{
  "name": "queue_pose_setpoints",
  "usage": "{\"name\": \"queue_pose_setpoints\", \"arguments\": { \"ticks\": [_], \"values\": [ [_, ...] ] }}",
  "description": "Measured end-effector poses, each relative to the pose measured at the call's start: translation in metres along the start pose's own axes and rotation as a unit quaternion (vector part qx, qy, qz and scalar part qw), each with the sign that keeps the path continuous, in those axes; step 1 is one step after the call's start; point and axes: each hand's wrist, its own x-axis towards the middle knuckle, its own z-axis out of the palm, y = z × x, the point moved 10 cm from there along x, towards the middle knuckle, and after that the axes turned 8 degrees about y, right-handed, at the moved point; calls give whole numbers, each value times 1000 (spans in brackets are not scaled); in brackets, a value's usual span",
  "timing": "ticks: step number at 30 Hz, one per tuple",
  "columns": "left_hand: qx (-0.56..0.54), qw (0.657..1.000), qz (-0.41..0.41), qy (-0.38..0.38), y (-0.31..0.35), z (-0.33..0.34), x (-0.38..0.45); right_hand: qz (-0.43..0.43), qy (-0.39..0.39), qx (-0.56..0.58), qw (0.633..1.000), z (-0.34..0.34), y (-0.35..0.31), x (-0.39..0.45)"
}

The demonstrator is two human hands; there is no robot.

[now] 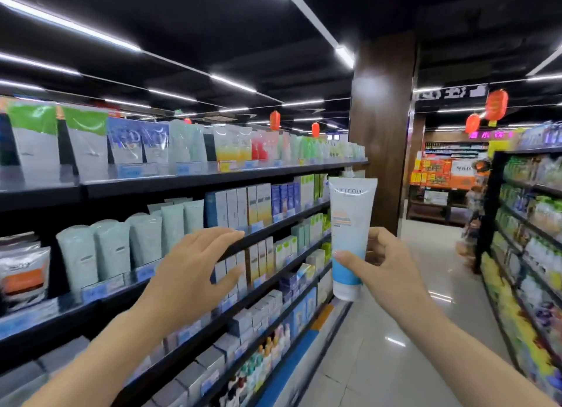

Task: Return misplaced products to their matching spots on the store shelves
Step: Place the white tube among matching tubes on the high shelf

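Observation:
My right hand grips a white and blue tube with orange lettering, cap down, held upright in the aisle in front of the shelf ends. My left hand hovers open, fingers spread, in front of small white and orange boxes on a middle shelf. Pale green tubes stand in a row to the left of that hand. The left shelving unit carries several black shelves full of cosmetics.
A second shelving unit of bottles lines the right side of the aisle. A brown pillar stands at the end of the left shelves. The glossy tiled floor runs between both units. Red lanterns hang from the ceiling.

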Motion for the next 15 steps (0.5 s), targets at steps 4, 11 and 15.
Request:
{"name": "queue_pose_setpoints", "arguments": {
  "ticks": [4,11,15],
  "values": [
    [40,999,-7,20,-48,36,25,-13,-26,26,999,46,35,60],
    [109,993,-34,36,-147,92,83,-33,-65,37,997,131,76,171],
    [164,984,-39,57,-190,116,115,-50,-84,68,993,176,94,221]
  ]
}}
